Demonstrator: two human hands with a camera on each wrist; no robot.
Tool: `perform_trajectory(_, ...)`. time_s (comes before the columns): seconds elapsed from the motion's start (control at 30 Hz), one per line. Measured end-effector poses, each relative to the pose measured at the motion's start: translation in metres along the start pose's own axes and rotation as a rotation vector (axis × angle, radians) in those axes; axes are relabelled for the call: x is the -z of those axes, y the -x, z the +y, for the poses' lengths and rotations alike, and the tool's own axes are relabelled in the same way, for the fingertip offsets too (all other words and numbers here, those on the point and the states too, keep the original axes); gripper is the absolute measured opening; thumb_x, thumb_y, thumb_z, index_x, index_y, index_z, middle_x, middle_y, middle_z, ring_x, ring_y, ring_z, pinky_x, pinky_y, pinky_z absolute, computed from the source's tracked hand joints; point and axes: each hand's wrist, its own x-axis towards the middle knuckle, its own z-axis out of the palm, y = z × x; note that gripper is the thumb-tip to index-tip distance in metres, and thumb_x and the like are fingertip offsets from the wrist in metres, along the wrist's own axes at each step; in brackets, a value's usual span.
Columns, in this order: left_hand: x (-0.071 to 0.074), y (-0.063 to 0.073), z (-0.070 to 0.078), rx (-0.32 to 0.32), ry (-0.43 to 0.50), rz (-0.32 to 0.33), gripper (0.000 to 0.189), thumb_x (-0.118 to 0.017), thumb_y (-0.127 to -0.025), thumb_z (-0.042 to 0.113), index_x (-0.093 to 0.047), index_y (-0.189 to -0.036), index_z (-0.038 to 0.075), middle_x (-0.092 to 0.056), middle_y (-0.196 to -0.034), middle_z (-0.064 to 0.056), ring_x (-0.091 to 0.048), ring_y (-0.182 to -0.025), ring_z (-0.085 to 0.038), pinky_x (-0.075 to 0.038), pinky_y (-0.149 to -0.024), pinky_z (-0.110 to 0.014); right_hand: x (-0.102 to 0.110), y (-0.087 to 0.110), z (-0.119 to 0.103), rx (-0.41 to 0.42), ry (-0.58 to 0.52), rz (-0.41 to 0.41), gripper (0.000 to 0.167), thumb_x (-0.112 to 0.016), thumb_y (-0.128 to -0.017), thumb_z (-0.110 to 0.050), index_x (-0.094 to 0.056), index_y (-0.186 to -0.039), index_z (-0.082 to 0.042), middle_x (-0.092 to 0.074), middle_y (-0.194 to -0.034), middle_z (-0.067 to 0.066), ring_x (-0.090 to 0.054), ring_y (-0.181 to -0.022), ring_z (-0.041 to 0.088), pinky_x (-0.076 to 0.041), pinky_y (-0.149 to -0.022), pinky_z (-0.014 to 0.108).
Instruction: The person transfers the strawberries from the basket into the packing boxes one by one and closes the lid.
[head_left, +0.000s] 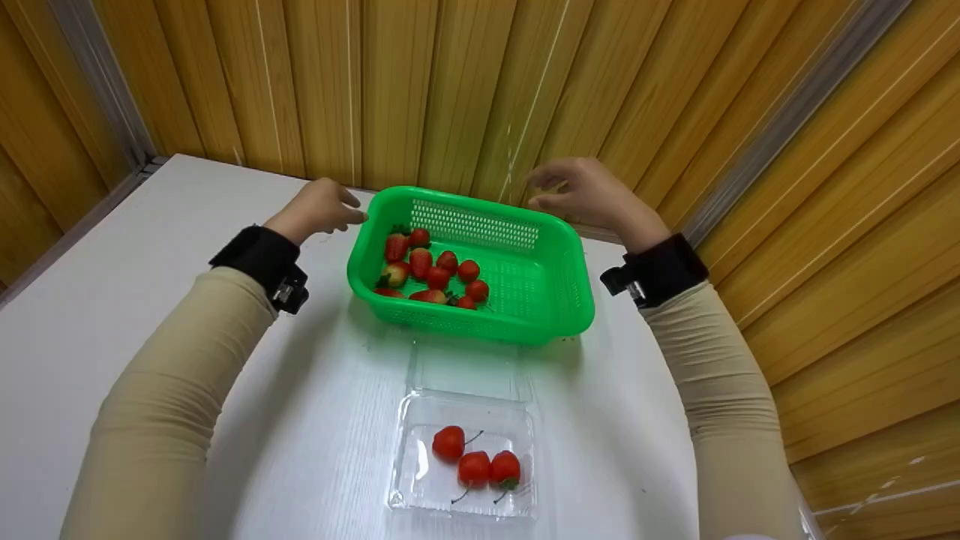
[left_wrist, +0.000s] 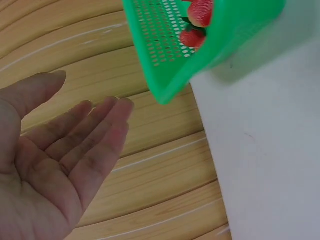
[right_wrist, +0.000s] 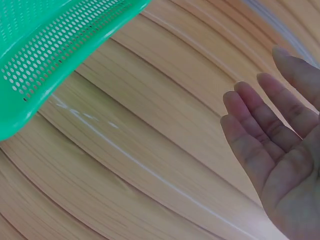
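Observation:
A green plastic basket (head_left: pixel 570 300) with perforated sides stands on the white table, holding several strawberries (head_left: pixel 421 262) and round red cherries (head_left: pixel 469 271) towards its left half. My left hand (head_left: pixel 322 208) is just off the basket's left end; in the left wrist view its palm (left_wrist: pixel 55 170) shows with relaxed fingers and nothing in it. Beyond the back right corner, my right hand (head_left: pixel 589 195) hovers with loosely bent fingers, its bare palm (right_wrist: pixel 290 170) visible in the right wrist view. Nearer me lies a clear plastic box (head_left: pixel 401 450) with three red fruits (head_left: pixel 474 469) inside.
The clear box's lid (head_left: pixel 469 371) lies folded back toward the basket. Wood-patterned panels (head_left: pixel 465 90) rise behind the white table (head_left: pixel 315 420) and along its right side. Black straps (head_left: pixel 259 262) with cameras circle both wrists.

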Motion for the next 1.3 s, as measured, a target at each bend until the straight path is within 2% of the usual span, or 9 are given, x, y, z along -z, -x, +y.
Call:
perform_trajectory(0.17,-0.018,-0.017,-0.01,0.087,-0.029,-0.017,0.05,-0.061,-0.1,0.017,-0.054,-0.137,-0.015,-0.065,-0.128,-0.036,-0.069,-0.113,-0.044,-0.061,-0.097,-0.046,-0.009,-0.017,0.013,-0.058,-0.003,-0.047,0.038,-0.068,-0.097,-0.014,-0.066,-0.132,0.0,-0.069,-0.127,0.023,-0.064,-0.119,0.036,-0.052,-0.104,0.052)
perform_trajectory(0.3,-0.025,-0.025,-0.016,0.121,-0.022,-0.005,0.047,-0.064,-0.099,0.015,-0.058,-0.133,-0.017,-0.066,-0.125,-0.036,-0.073,-0.105,-0.041,-0.064,-0.087,-0.041,-0.017,-0.028,0.019,-0.094,-0.002,-0.066,0.038,-0.068,-0.097,-0.015,-0.066,-0.133,-0.001,-0.07,-0.125,0.023,-0.065,-0.116,0.036,-0.053,-0.102,0.05)
perform_trajectory(0.4,-0.029,-0.029,-0.024,0.164,0.021,0.016,0.037,-0.068,-0.095,0.009,-0.064,-0.121,-0.017,-0.068,-0.118,-0.035,-0.075,-0.078,-0.027,-0.064,-0.071,-0.031,-0.027,-0.039,0.023,-0.108,-0.025,-0.089,0.039,-0.068,-0.098,-0.014,-0.065,-0.133,0.002,-0.069,-0.126,0.025,-0.065,-0.116,0.038,-0.054,-0.102,0.05)
perform_trajectory(0.5,-0.034,-0.034,-0.03,0.201,0.05,0.033,0.03,-0.07,-0.091,0.003,-0.067,-0.11,-0.019,-0.071,-0.099,-0.028,-0.064,-0.053,-0.011,-0.058,-0.055,-0.02,-0.04,-0.051,0.028,-0.098,-0.04,-0.106,0.039,-0.069,-0.097,-0.013,-0.065,-0.131,0.005,-0.068,-0.127,0.028,-0.065,-0.118,0.041,-0.053,-0.104,0.05)
perform_trajectory(0.57,-0.036,-0.036,-0.032,0.215,0.059,0.036,0.029,-0.071,-0.089,0.0,-0.066,-0.108,-0.021,-0.068,-0.084,-0.02,-0.056,-0.046,-0.005,-0.055,-0.049,-0.018,-0.047,-0.056,0.03,-0.09,-0.046,-0.114,0.039,-0.069,-0.097,-0.013,-0.064,-0.131,0.006,-0.068,-0.128,0.029,-0.064,-0.12,0.042,-0.053,-0.105,0.051)
perform_trajectory(0.73,-0.038,-0.039,-0.032,0.237,0.107,0.024,0.029,-0.07,-0.09,-0.001,-0.065,-0.109,-0.022,-0.056,-0.062,-0.006,-0.054,-0.046,-0.007,-0.051,-0.045,-0.016,-0.059,-0.062,0.036,-0.091,-0.065,-0.127,0.042,-0.069,-0.097,-0.014,-0.063,-0.133,0.006,-0.066,-0.131,0.03,-0.061,-0.124,0.043,-0.051,-0.108,0.052)
perform_trajectory(1.0,-0.038,-0.034,-0.026,0.249,0.134,0.014,0.023,-0.069,-0.089,-0.002,-0.065,-0.103,-0.019,-0.051,-0.054,-0.001,-0.05,-0.041,-0.005,-0.046,-0.042,-0.015,-0.08,-0.066,0.04,-0.086,-0.042,-0.149,0.04,-0.07,-0.097,-0.015,-0.064,-0.132,0.005,-0.067,-0.129,0.028,-0.064,-0.121,0.041,-0.053,-0.106,0.05)
perform_trajectory(1.2,-0.036,-0.032,-0.024,0.261,0.145,-0.004,0.012,-0.068,-0.09,-0.001,-0.061,-0.083,-0.008,-0.049,-0.049,0.001,-0.048,-0.038,-0.004,-0.044,-0.041,-0.015,-0.093,-0.068,0.043,-0.082,-0.026,-0.179,0.041,-0.07,-0.096,-0.013,-0.064,-0.132,0.005,-0.066,-0.132,0.029,-0.063,-0.123,0.041,-0.053,-0.107,0.05)
perform_trajectory(1.3,-0.037,-0.032,-0.024,0.277,0.145,-0.013,0.011,-0.067,-0.091,-0.001,-0.061,-0.086,-0.008,-0.05,-0.052,0.0,-0.049,-0.04,-0.004,-0.045,-0.041,-0.015,-0.099,-0.069,0.047,-0.09,-0.011,-0.199,0.042,-0.07,-0.096,-0.013,-0.064,-0.133,0.005,-0.066,-0.132,0.029,-0.063,-0.124,0.041,-0.053,-0.106,0.05)
